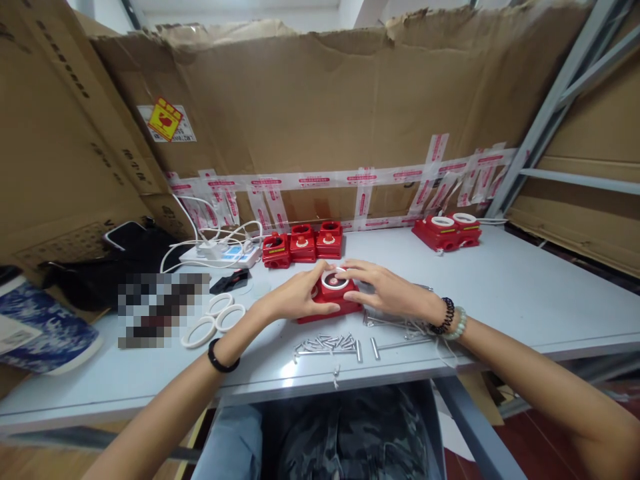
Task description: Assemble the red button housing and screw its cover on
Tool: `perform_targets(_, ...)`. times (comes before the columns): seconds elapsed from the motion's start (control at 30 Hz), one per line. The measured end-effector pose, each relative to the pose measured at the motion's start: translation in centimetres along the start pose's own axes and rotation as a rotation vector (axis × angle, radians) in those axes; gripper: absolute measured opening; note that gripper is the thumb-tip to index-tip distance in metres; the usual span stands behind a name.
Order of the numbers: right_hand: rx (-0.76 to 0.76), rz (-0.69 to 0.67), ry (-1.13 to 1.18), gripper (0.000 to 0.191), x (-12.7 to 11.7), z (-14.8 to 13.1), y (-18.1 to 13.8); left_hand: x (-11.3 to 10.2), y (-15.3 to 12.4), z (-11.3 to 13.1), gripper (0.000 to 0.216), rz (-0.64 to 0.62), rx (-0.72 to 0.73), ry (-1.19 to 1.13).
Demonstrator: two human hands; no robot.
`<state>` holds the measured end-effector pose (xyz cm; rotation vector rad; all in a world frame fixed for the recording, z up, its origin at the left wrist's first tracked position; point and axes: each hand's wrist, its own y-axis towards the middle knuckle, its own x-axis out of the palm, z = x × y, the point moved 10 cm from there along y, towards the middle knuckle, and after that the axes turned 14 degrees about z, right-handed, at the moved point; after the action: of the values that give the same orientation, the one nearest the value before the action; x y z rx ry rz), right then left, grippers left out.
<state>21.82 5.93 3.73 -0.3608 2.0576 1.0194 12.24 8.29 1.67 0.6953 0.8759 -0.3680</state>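
A red housing (330, 311) stands on the table between my hands, with a white ring (335, 288) around the dark round opening on its top. My left hand (300, 293) wraps the left side of the housing, its fingers near the ring's left edge. My right hand (383, 288) reaches in from the right, fingers and thumb curved on the ring's right side. Loose white rings (231, 318) lie to the left. Several silver screws (330, 343) are heaped in front, beside T-handled metal tools (375, 348).
Red housings (303, 245) stand in a row at the back, and two ringed red housings (445, 232) sit back right. A power strip (233, 255) with white cables, a black bag (95, 273) and a blue-white cup (45, 327) occupy the left. A cardboard wall (320, 107) closes the back.
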Motion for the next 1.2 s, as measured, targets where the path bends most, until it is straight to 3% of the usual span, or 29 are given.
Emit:
perform_targets(0.37,-0.145,-0.026,-0.110,0.034,-0.2,-1.2,1.0,-0.1,0.1,0.0,0.070,0.007,-0.003,-0.026)
perform_targets(0.73,-0.169,-0.194,-0.174,0.026,0.4,-1.7,2.1,-0.2,0.1,-0.1,0.066,0.026,-0.019,0.004)
perform_targets(0.93,-0.138,-0.170,-0.215,0.034,0.1,-1.7,1.9,-0.3,0.0,0.3,0.063,0.008,-0.017,-0.018)
perform_targets(1.2,-0.068,-0.034,-0.142,0.035,-0.3,-0.9,1.9,-0.2,0.0,0.2,0.063,-0.007,-0.035,-0.021)
